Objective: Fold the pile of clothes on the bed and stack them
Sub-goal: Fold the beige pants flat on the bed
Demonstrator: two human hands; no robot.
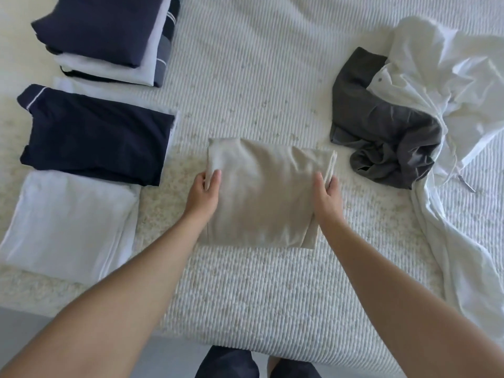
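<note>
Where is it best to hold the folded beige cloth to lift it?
Probably at its two short side edges, coming from left and right. The beige cloth lies flat as a folded rectangle; the left hand and right hand already grip those edges.

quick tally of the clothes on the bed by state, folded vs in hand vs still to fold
Folded piles on the left: 3 (far stack, navy piece, white piece)
Being folded: 1 (beige garment)
Unfolded on the right: 2 (grey garment, white garment)
Total: 6
</note>
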